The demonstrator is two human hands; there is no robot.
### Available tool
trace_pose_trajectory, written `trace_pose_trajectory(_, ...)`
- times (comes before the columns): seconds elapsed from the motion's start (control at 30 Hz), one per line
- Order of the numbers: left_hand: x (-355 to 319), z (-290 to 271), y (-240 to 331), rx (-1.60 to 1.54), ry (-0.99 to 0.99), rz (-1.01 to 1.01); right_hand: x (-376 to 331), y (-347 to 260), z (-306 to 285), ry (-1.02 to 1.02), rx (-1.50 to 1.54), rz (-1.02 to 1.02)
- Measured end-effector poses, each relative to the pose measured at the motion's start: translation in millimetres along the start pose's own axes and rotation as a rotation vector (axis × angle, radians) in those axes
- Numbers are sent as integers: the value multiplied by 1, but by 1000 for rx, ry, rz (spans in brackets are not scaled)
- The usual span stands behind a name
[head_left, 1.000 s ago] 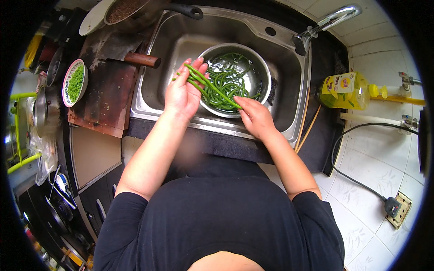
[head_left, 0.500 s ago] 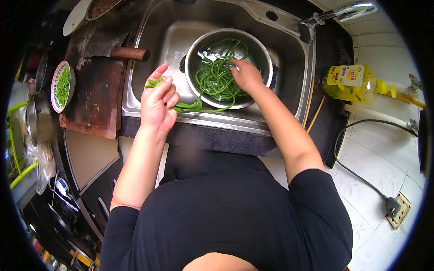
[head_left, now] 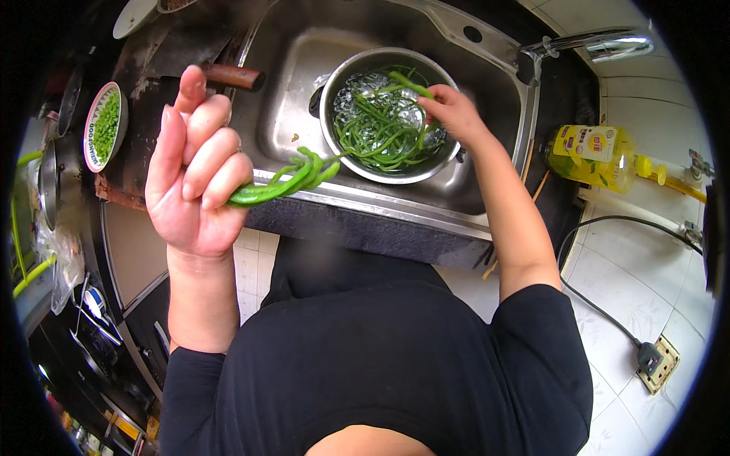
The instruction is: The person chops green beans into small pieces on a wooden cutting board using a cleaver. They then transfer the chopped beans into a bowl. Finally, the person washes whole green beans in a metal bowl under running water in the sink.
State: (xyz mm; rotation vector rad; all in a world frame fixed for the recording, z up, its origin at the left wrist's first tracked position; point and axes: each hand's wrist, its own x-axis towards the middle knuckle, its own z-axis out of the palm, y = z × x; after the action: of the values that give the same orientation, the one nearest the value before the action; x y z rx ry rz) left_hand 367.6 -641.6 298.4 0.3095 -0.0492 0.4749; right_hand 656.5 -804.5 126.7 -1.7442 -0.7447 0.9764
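Note:
My left hand (head_left: 199,171) is raised in front of the sink's left side, its lower fingers curled round a bunch of long green beans (head_left: 283,185). The bunch sticks out to the right, its ends bent and twisted together. Over the right side of a steel bowl (head_left: 328,114), my right hand (head_left: 455,118) pinches a green bean (head_left: 411,82) between thumb and fingers. Many more long beans (head_left: 380,129) lie tangled in rippling water inside the bowl. The bowl stands in the steel sink (head_left: 277,129).
Left of the sink, a knife with a wooden handle (head_left: 232,76) lies on a dark board. A bowl of chopped green pieces (head_left: 105,128) stands beyond it. At right are a faucet (head_left: 601,45), a yellow bottle (head_left: 589,156), chopsticks (head_left: 541,186) and a black cable (head_left: 601,304).
My left hand has risen and moved left, pulling the beans away from the bowl. My right hand has come up out of the tangle toward the bowl's right rim, lifting a bean.

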Motion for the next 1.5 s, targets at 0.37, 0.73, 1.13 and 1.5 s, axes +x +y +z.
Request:
trace_pose_trajectory(0.37,23,-59,-95,465,600,-242,-75,-73,28,-35,494,-87)
trace_pose_trajectory(0.73,32,-77,-101,125,676,-143,-111,-46,68,3,-248,-515)
trace_pose_trajectory(1.13,20,-74,-94,489,441,7,-100,-51,78,41,-5,-401)
trace_pose_trajectory(1.5,-3,-89,-88,834,428,138,-43,-21,89,-149,-174,-442)
